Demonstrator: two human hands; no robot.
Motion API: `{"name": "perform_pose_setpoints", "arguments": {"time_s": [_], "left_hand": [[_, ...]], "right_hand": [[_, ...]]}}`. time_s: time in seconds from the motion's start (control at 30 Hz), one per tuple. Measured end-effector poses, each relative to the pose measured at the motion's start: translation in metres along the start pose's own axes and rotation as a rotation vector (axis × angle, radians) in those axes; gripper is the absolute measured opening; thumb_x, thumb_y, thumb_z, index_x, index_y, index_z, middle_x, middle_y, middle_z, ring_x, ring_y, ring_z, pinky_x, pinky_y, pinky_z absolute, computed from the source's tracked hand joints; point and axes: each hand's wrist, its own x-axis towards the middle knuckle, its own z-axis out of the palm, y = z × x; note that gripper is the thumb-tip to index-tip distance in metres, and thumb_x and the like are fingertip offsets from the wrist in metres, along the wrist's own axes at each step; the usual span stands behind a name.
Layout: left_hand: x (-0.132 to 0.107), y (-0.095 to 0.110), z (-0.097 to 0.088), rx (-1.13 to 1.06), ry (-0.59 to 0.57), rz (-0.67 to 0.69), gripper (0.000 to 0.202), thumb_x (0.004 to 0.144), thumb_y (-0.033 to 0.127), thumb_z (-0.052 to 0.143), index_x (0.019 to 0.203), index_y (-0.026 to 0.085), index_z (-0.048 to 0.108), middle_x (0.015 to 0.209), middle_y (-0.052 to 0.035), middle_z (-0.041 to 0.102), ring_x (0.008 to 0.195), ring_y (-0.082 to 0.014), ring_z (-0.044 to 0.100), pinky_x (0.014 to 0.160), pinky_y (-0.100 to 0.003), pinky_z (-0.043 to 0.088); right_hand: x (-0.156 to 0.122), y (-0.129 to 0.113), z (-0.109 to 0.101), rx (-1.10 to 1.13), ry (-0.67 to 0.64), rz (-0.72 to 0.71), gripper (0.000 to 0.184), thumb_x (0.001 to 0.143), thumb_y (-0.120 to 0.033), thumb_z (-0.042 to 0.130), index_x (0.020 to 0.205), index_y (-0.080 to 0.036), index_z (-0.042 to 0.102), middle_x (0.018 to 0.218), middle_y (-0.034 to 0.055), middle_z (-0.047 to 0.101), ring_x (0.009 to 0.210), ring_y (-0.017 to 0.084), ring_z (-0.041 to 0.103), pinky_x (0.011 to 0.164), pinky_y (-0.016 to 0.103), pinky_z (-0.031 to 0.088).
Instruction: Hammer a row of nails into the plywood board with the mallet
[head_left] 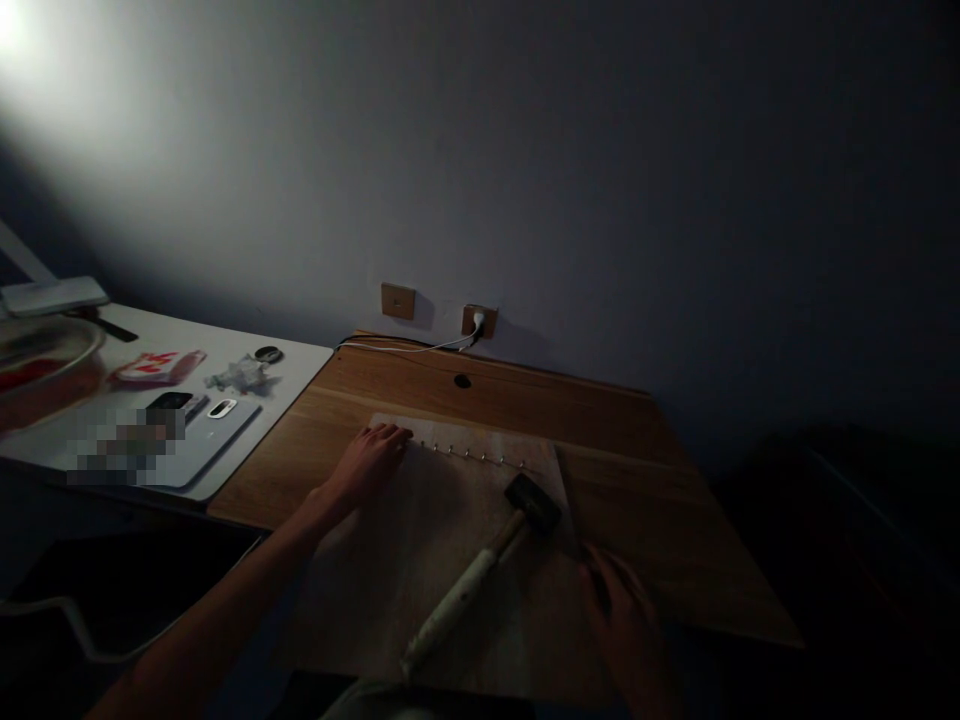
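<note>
A flat board [420,560] lies on the wooden desk, its near edge by my body. Several small shiny nails [467,454] stand in a row near its far edge. My left hand [375,458] rests at the board's far left corner, fingers bent together by the left end of the row; whatever they pinch is too small to make out. Across the board lies a mallet [461,590], its dark head [532,503] to the far right and pale-wrapped handle towards me. My right hand [619,605], in shadow, grips the board's right edge.
The wooden desk [675,520] meets a white table [300,365] on the left, holding a laptop [225,440], a red-and-white packet [157,367], crumpled plastic [244,375] and a large bowl [52,370]. A white cable [397,348] runs to a wall socket [487,318].
</note>
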Motion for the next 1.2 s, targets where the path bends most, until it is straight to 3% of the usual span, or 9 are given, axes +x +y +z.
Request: {"name": "perform_pose_setpoints", "arguments": {"time_s": [0.2,0.4,0.57,0.7,0.83,1.03,1.2], "left_hand": [[0.008,0.001,0.002,-0.066,0.020,0.029,0.030,0.094,0.015,0.047,0.110,0.020,0.072,0.103,-0.0111,0.074,0.095,-0.0235,0.066,0.090,-0.038,0.052],[0.012,-0.002,0.002,-0.009,0.009,0.023,0.025,0.091,0.014,0.050,0.100,0.019,0.072,0.097,-0.0112,0.073,0.090,-0.0244,0.066,0.087,-0.038,0.051],[0.010,-0.001,0.001,-0.039,0.042,0.022,0.022,0.093,0.016,0.049,0.097,0.020,0.071,0.093,-0.0099,0.072,0.088,-0.0228,0.064,0.086,-0.036,0.050],[0.009,-0.002,0.002,-0.031,0.043,0.014,0.018,0.092,0.014,0.051,0.093,0.020,0.069,0.091,-0.0089,0.071,0.087,-0.0227,0.064,0.086,-0.036,0.049],[0.013,0.000,-0.003,-0.073,0.100,-0.006,0.017,0.096,0.019,0.050,0.093,0.020,0.067,0.091,-0.0081,0.070,0.087,-0.0218,0.063,0.082,-0.033,0.049],[0.024,0.004,-0.024,-0.293,0.334,-0.096,0.019,0.098,0.028,0.048,0.100,0.020,0.066,0.097,-0.0063,0.068,0.087,-0.0193,0.064,0.080,-0.031,0.051],[0.019,0.001,-0.015,-0.383,0.280,-0.090,0.020,0.095,0.026,0.051,0.101,0.019,0.068,0.098,-0.0067,0.069,0.082,-0.0176,0.064,0.075,-0.029,0.050]], "right_hand": [[0.017,-0.010,-0.011,0.021,-0.020,0.025,0.042,0.095,-0.049,0.047,0.114,-0.020,0.070,0.115,0.0152,0.075,0.108,0.032,0.070,0.098,0.051,0.054],[0.071,-0.045,-0.015,-0.017,-0.114,-0.001,0.043,0.097,-0.047,0.041,0.113,-0.018,0.069,0.116,0.0151,0.074,0.106,0.030,0.069,0.093,0.044,0.054],[0.124,-0.073,-0.002,-0.095,-0.221,-0.090,0.031,0.097,-0.033,0.044,0.106,-0.020,0.071,0.105,0.0107,0.077,0.094,0.023,0.072,0.083,0.033,0.052],[0.151,-0.084,0.014,-0.175,-0.322,-0.111,0.020,0.094,-0.029,0.055,0.091,-0.021,0.073,0.090,0.0072,0.077,0.083,0.022,0.071,0.073,0.029,0.048],[0.161,-0.087,0.023,-0.272,-0.397,-0.100,0.019,0.093,-0.030,0.061,0.081,-0.020,0.072,0.084,0.0086,0.077,0.081,0.022,0.070,0.069,0.029,0.044],[0.163,-0.088,0.030,-0.327,-0.453,-0.068,0.026,0.092,-0.037,0.064,0.077,-0.018,0.073,0.086,0.0121,0.077,0.084,0.024,0.070,0.069,0.029,0.043],[0.164,-0.087,0.034,-0.236,-0.448,-0.021,0.020,0.088,-0.029,0.066,0.071,-0.019,0.071,0.083,0.0109,0.076,0.083,0.023,0.069,0.070,0.030,0.043]]}}
